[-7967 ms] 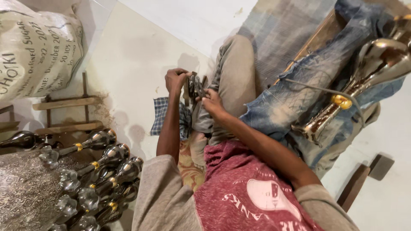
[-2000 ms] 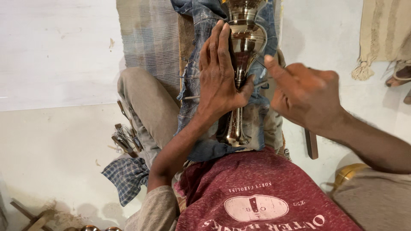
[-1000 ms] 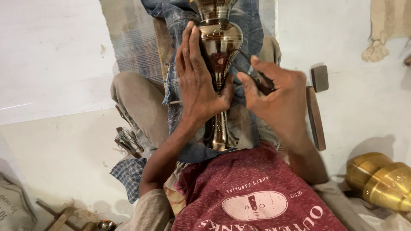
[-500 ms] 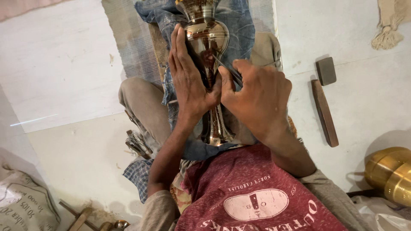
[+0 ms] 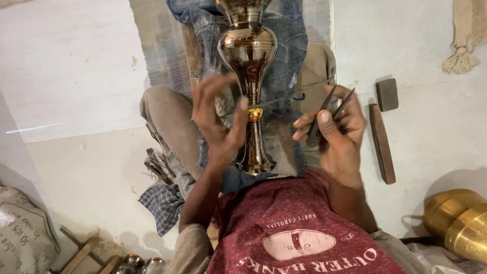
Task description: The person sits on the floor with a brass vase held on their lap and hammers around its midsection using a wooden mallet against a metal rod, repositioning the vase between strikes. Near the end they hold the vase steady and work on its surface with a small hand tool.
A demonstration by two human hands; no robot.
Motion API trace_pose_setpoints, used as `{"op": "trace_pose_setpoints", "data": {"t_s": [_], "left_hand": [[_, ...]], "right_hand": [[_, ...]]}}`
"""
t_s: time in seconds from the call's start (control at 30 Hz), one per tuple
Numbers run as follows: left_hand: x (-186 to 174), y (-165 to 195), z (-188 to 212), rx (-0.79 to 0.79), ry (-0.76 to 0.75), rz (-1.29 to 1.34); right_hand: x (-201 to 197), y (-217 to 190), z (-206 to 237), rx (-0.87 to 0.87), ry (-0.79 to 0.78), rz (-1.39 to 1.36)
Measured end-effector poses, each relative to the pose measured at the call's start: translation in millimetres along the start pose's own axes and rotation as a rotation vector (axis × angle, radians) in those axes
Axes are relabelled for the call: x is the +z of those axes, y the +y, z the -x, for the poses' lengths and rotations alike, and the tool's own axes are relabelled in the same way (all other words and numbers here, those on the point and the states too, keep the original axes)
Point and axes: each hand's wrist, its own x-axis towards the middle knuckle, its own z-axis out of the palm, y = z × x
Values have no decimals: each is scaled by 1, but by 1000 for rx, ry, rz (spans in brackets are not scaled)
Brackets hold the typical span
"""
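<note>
The brass vase (image 5: 249, 76) lies along the person's denim-covered lap, left hand (image 5: 217, 119) curled loosely at its narrow neck, right hand (image 5: 337, 133) pinching thin dark metal tools (image 5: 332, 104) beside it

Pale, perhaps concrete floor (image 5: 76, 167)

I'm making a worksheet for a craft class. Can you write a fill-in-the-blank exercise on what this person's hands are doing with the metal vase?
1. The left hand touches the shiny vase at its narrow ____.
2. The right hand holds thin dark ____ tools.
3. The vase lies along the person's ____.
4. Two brass vessels sit at the picture's lower ____ corner.

Missing words: neck; metal; lap; right
</note>
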Motion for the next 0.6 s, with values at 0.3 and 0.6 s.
{"op": "trace_pose_setpoints", "data": {"t_s": [0.3,0.6], "left_hand": [[-45,72,48,-136,-699,21],[-19,61,70,-56,-470,-25]], "right_hand": [[22,4,9,103,-406,-426],[23,15,4,-33,-364,-453]]}}
